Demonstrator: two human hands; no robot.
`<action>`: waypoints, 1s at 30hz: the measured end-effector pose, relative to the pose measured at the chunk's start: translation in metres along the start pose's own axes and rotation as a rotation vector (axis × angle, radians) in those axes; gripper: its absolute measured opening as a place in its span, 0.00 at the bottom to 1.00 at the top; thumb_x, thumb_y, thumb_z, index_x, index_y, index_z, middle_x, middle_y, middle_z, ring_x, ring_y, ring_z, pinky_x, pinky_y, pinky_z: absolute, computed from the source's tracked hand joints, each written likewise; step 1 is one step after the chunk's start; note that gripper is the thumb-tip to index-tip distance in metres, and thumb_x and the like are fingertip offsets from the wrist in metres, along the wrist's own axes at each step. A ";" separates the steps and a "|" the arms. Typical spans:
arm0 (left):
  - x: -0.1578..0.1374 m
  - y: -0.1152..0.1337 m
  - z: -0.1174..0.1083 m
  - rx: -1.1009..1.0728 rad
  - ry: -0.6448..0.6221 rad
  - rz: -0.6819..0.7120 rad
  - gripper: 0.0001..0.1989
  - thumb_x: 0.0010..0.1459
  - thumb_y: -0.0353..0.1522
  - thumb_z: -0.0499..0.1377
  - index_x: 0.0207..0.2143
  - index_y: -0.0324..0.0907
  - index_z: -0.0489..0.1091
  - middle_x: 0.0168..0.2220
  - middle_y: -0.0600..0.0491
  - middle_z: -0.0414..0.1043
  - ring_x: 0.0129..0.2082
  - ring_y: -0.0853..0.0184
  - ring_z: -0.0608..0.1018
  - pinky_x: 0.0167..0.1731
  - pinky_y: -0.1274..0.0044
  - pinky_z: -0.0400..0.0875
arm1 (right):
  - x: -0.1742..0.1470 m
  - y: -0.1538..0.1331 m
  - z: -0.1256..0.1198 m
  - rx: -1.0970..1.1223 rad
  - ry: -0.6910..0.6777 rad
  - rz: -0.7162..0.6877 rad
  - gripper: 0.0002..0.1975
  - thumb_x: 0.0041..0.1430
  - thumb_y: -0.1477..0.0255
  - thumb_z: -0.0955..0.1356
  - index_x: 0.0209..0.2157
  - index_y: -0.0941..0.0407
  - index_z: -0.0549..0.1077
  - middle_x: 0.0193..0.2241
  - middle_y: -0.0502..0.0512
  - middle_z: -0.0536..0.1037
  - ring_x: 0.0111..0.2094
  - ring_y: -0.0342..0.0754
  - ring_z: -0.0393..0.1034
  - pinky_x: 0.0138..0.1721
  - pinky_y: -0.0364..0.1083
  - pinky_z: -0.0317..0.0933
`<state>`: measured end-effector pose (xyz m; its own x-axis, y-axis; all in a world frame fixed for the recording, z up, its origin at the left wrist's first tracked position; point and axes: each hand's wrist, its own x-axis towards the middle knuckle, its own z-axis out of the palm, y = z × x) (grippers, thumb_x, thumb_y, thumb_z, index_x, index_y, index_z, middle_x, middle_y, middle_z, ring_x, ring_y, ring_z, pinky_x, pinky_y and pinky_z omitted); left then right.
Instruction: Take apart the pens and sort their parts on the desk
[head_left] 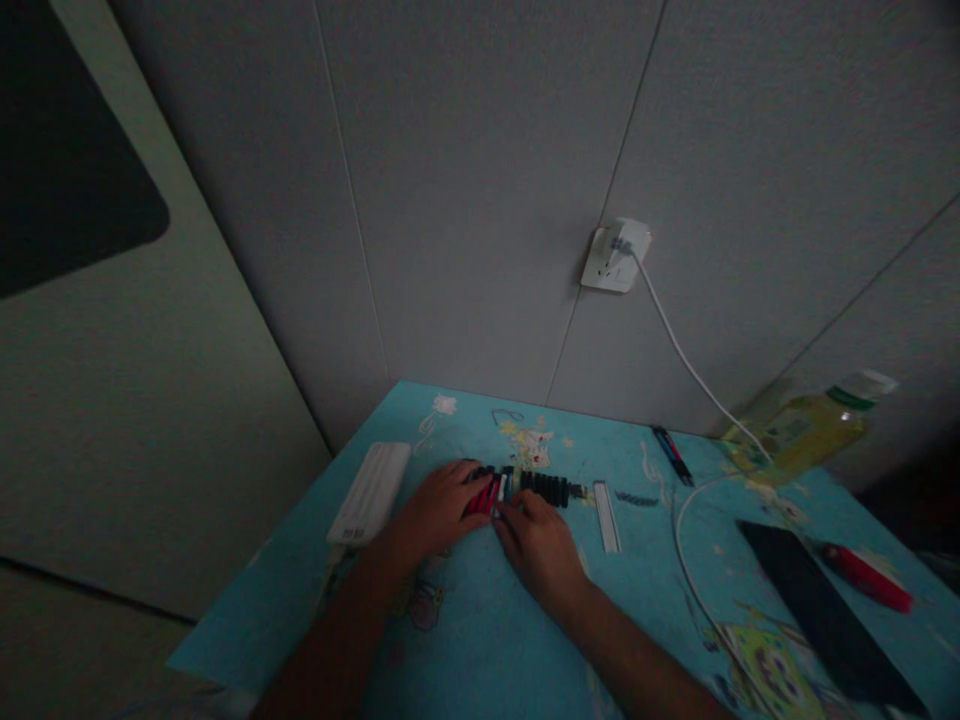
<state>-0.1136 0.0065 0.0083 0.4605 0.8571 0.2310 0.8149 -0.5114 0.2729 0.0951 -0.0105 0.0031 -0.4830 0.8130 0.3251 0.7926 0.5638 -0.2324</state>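
"Red sticks (484, 497): where?"
"Between my hands, in a row (547, 488) running left to right. My left hand (444, 505) is nearer, touching them; my right hand (541, 545) meets the row's middle. Whether either grips, I cannot tell."
"Counts?"
"One strip (607, 517) right of my hands, one box (371, 493) left; sticks too blurred."

Right of the narrow white strip (607, 517), a hand could cross the flat blue patterned tabletop (641, 575) until the thin, looping white cable (679, 540) bars the way. Left of the strip, the row of slim black and red pieces (547, 488), the left hand (441, 503) and the right hand (546, 550) block passage; beyond it, room reaches the grey panelled wall (480, 250).
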 end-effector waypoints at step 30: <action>0.002 0.006 0.008 0.013 -0.026 0.011 0.27 0.66 0.40 0.52 0.65 0.47 0.54 0.69 0.48 0.48 0.68 0.58 0.53 0.65 0.62 0.50 | -0.006 -0.001 -0.005 -0.082 0.008 0.009 0.14 0.67 0.72 0.62 0.51 0.55 0.72 0.46 0.60 0.74 0.45 0.53 0.67 0.48 0.52 0.62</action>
<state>-0.1047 0.0051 0.0025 0.4781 0.8530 0.2091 0.8143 -0.5197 0.2583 0.0989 -0.0164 0.0063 -0.4733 0.8166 0.3304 0.8248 0.5425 -0.1592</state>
